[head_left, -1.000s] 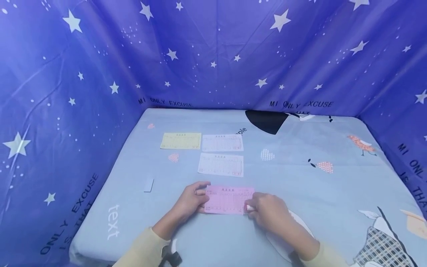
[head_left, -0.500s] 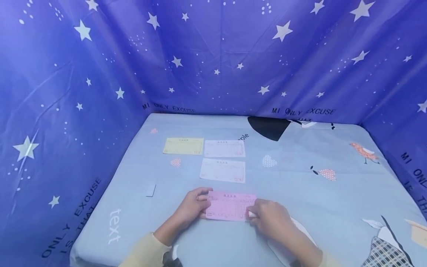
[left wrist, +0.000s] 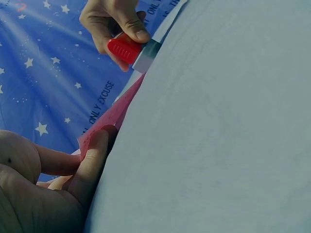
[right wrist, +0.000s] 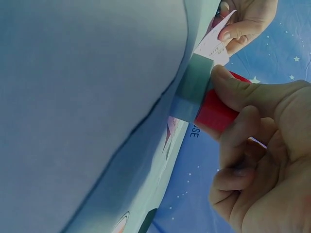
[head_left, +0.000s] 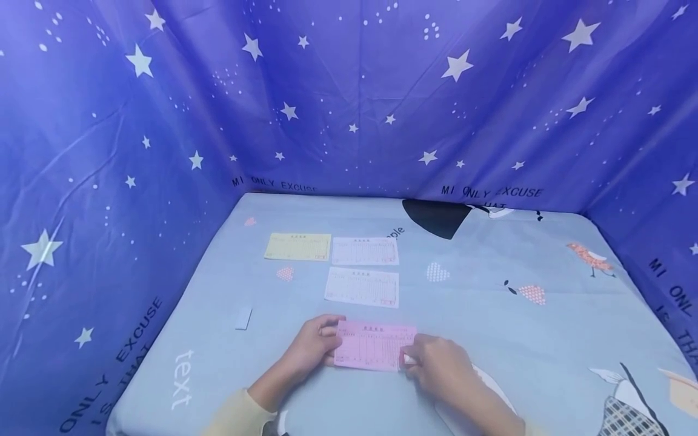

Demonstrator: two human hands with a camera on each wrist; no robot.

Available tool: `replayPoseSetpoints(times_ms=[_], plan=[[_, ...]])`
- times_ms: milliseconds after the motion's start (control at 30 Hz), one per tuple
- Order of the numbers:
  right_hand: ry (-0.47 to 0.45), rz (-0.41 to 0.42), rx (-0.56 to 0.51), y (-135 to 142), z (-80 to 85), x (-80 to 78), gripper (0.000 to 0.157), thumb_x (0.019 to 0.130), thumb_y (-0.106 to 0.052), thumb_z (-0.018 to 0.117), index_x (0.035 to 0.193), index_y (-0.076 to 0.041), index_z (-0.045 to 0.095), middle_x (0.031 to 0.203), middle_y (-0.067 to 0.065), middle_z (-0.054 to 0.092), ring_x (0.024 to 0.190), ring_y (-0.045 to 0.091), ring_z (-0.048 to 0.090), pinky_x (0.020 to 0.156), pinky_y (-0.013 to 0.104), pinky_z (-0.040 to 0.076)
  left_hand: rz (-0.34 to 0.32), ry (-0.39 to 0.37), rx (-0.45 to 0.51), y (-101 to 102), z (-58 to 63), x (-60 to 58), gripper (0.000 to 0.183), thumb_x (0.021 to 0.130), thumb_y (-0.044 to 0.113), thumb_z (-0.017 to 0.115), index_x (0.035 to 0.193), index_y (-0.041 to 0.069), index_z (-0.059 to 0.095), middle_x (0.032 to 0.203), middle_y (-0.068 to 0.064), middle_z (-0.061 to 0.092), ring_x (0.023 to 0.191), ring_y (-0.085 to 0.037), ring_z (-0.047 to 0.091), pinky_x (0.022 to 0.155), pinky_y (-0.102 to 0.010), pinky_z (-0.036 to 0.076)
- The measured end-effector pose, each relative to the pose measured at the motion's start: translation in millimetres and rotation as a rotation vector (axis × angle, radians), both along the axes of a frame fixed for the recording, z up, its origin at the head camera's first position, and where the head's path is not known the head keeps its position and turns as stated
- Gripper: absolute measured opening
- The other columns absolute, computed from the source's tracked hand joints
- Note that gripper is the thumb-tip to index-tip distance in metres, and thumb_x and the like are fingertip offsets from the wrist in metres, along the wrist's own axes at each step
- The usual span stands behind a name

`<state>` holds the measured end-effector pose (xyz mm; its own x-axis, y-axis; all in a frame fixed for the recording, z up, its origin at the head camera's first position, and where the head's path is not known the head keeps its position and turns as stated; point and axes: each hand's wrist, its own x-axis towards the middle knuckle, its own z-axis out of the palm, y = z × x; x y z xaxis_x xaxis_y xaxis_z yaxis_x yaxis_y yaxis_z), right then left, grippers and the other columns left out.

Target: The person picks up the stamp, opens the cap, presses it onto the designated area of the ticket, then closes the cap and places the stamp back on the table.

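A pink printed slip (head_left: 372, 346) lies near the front middle of the cloth-covered surface. My left hand (head_left: 312, 346) pinches its left edge between thumb and fingers, and in the left wrist view that edge curls up slightly. At the slip's lower right corner, my right hand (head_left: 440, 366) grips a rubber stamp (right wrist: 217, 110) with a red ridged handle and a clear and grey base. The stamp's base stands on the slip's corner, and its face is hidden. Seen from the right wrist, the thumb presses one side of the red handle with curled fingers opposite.
Beyond the hands lie a yellow slip (head_left: 298, 247) and two white slips, one nearer (head_left: 362, 287) and one farther (head_left: 366, 251), each with a red mark at lower right. A small pale rectangular piece (head_left: 243, 318) sits at left. A blue star-patterned curtain (head_left: 349, 91) encloses the surface.
The head view has tilted, so the scene sits lower in the frame. Both hands keep their places on the slip and the stamp.
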<state>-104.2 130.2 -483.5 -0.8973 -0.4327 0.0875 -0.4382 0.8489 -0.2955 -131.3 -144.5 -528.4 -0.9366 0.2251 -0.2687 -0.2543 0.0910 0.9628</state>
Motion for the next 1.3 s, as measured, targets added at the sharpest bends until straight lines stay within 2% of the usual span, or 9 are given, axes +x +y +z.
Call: replayPoseSetpoints(times_ms=[200, 433, 633, 933, 1300], plan=[[-0.003, -0.015, -0.016, 0.1, -0.1, 1.2, 0.028, 0.069, -0.017, 0.088, 0.095, -0.019, 0.081, 0.069, -0.015, 0.049, 0.059, 0.002, 0.043, 0.053, 0.023, 0.038, 0.001, 0.001, -0.005, 0.4, -0.3, 0.0, 0.053, 0.089, -0.004, 0.059, 0.142, -0.003, 0.050, 0.104, -0.012, 0.073, 0.076, -0.024, 0.070, 0.065, -0.034, 0.059], [0.003, 0.010, -0.016, 1.4, -2.6, -0.1, 0.028, 0.069, -0.019, 0.088, 0.096, -0.018, 0.080, 0.069, -0.016, 0.048, 0.060, 0.002, 0.042, 0.054, 0.024, 0.038, 0.008, 0.002, 0.029, 0.8, -0.7, 2.1, 0.053, 0.088, -0.006, 0.059, 0.140, -0.006, 0.049, 0.105, -0.014, 0.073, 0.074, -0.024, 0.071, 0.062, -0.034, 0.059], [0.006, 0.038, -0.015, 2.8, -4.0, -0.9, 0.028, 0.070, -0.019, 0.087, 0.096, -0.017, 0.080, 0.071, -0.016, 0.048, 0.061, 0.002, 0.041, 0.055, 0.025, 0.039, 0.014, 0.015, 0.017, 1.7, -2.3, 2.1, 0.051, 0.089, -0.004, 0.059, 0.140, -0.005, 0.051, 0.106, -0.014, 0.073, 0.079, -0.026, 0.071, 0.067, -0.035, 0.060], [0.011, 0.074, -0.021, 4.5, -2.2, 0.6, 0.023, 0.071, -0.019, 0.086, 0.094, -0.019, 0.080, 0.070, -0.017, 0.046, 0.060, 0.001, 0.039, 0.055, 0.024, 0.038, 0.018, 0.020, 0.011, 3.7, -2.6, 2.8, 0.053, 0.088, -0.005, 0.060, 0.140, -0.005, 0.051, 0.107, -0.014, 0.073, 0.080, -0.026, 0.071, 0.064, -0.035, 0.059], [-0.036, 0.071, -0.056, 3.0, -0.2, 4.1, 0.026, 0.074, -0.020, 0.084, 0.099, -0.018, 0.080, 0.076, -0.019, 0.049, 0.067, 0.000, 0.044, 0.061, 0.026, 0.043, 0.023, 0.037, -0.022, 1.7, -7.0, 3.5, 0.053, 0.087, -0.004, 0.060, 0.139, -0.005, 0.052, 0.103, -0.011, 0.073, 0.079, -0.024, 0.070, 0.064, -0.032, 0.058]])
